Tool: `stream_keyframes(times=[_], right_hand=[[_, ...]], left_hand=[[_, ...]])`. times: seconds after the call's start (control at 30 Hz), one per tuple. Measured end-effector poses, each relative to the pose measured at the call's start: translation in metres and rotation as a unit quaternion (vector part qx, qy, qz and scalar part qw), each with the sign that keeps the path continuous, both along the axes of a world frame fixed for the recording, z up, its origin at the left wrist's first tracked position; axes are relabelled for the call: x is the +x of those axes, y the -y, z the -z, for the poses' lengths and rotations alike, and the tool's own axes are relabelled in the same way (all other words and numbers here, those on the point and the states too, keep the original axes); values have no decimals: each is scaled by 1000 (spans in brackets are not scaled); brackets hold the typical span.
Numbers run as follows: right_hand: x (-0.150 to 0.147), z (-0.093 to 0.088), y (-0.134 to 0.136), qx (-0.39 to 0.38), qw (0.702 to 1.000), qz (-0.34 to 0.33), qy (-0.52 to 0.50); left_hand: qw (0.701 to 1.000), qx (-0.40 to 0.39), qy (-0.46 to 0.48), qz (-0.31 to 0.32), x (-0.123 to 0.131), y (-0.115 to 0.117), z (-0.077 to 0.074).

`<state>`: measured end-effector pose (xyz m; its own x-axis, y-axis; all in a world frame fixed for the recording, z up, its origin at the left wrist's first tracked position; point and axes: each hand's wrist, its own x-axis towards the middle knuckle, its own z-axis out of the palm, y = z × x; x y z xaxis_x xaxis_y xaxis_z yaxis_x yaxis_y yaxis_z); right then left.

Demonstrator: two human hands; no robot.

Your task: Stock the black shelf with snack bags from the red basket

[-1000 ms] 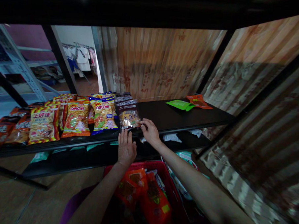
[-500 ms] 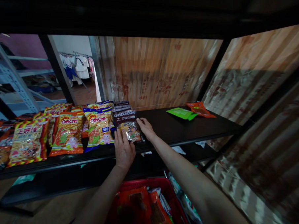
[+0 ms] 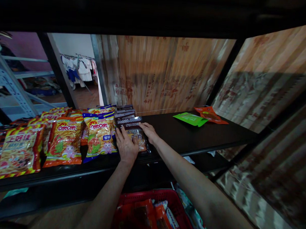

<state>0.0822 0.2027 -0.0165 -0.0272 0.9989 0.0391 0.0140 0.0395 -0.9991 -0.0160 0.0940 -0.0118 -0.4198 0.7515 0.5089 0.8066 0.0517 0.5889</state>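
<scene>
A dark brown snack bag [image 3: 142,146] with a checkered top edge and a clear window stands at the front of a row of matching bags [image 3: 126,113] on the black shelf [image 3: 177,135]. Across its left side lies my left hand [image 3: 127,147], open, the fingers stretched over the front. My right hand [image 3: 149,133] is closed at the bag's upper right edge, its fingers together; part of its grip is hidden. Just left of the left hand is a blue and yellow snack bag [image 3: 100,134].
Orange snack bags [image 3: 65,141] and red-yellow ones [image 3: 21,151] fill the shelf's left side. A green packet [image 3: 190,119] and an orange packet [image 3: 210,114] lie at right. Below is a red basket [image 3: 162,194] with orange packets. Dark posts and an upper shelf frame the space.
The view has shifted slightly. My left hand has slid a little up the front of the brown bag, while my right hand stays by its upper right edge.
</scene>
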Motion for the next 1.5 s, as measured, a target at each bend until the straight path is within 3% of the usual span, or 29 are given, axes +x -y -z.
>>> stream_keyframes(times=[0.17,0.5,0.77,1.1,1.5], right_hand=[[-3,2,-2,-5,999,3,-50],[-3,2,-4,14,998,19,-66],[-6,-11,-8,50,996,-24,-74],[-14,-4,-21,36,994,-35,-93],[-13,2,-20,69,989,52,-121]], left_hand=[[998,-49,40,-10,-2,-3,-9],[996,-8,89,-3,-4,-14,-10],[990,33,138,-14,-8,-22,-10],[984,4,172,-36,-11,-31,-18],[990,8,141,-16,-9,-42,-33]])
